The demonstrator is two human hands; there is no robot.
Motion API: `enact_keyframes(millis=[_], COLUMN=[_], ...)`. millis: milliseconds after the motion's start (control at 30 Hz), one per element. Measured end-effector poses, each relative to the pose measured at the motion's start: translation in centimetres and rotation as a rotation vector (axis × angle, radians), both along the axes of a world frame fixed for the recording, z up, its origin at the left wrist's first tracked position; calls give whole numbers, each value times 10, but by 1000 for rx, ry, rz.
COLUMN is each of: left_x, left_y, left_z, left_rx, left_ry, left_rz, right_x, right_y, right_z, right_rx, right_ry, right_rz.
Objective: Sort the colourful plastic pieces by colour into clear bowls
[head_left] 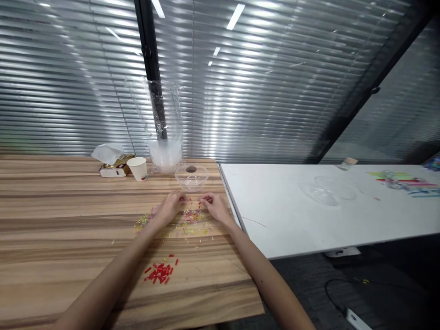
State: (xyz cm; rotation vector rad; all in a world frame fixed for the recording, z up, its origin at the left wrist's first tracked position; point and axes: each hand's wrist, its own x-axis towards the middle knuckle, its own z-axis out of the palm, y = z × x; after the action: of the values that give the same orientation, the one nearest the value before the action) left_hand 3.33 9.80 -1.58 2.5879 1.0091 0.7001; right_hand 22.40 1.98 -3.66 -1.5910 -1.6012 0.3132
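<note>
- Low over the wooden table [51, 256]: left hand [172, 204] and right hand [215, 204], one on each side of the mixed pile [191, 217], probably to reach single bits without hiding the rest.
- Left fingers bent and bunched; too small to tell if pinching anything.
- Right thumb and fingertips close together, with a little red tube [200, 205] right at the tips; cannot tell if pinched or just touched.
- In the mixed pile: short red, pink, yellow and see-through bits, spread thin between the hands, maybe to make single bits easy to spot.
- Beside the left wrist: another heap [143, 222], mostly yellow and pink.
- Nearer the body, between the forearms: red tube pile [160, 272], well apart from the mixed pile, perhaps to keep red away from other colors.
- Just past the fingers: see-through plastic bowl [191, 185], with a dark round spot showing; cannot tell if inside or behind.
- Behind that bowl: tall plastic bag [173, 107], with a stack of see-through tubs [165, 156] at the bottom.
- To the left: white paper cup [139, 169], inside hidden, next to a tissue box [114, 173] with one tissue [107, 154] poking up.
</note>
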Motion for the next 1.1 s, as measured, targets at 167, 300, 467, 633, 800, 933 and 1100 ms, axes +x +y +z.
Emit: enact_keyframes(millis=[167,300,467,633,800,933,1100], left_x=[10,16,18,15,3,-2,2], left_y=[-1,0,0,-2,0,-2,-12], left_z=[7,4,2,6,6,8,12], left_rx=[19,67,70,60,38,27,29], left_ry=[-3,71,120,159,194,222,256], left_rz=[-85,-90,-55,-42,-53,-40,-10], right_x=[0,0,0,3,5,3,1], right_y=[-2,-3,-1,-2,-2,-3,-7], right_z=[3,5,5,6,8,9,11], right_rx=[-71,-99,-120,-129,-174,-224,-218], right_ry=[11,2,-12,-47,-43,-23,-29], right_rz=[65,95,81,71,97,125,116])
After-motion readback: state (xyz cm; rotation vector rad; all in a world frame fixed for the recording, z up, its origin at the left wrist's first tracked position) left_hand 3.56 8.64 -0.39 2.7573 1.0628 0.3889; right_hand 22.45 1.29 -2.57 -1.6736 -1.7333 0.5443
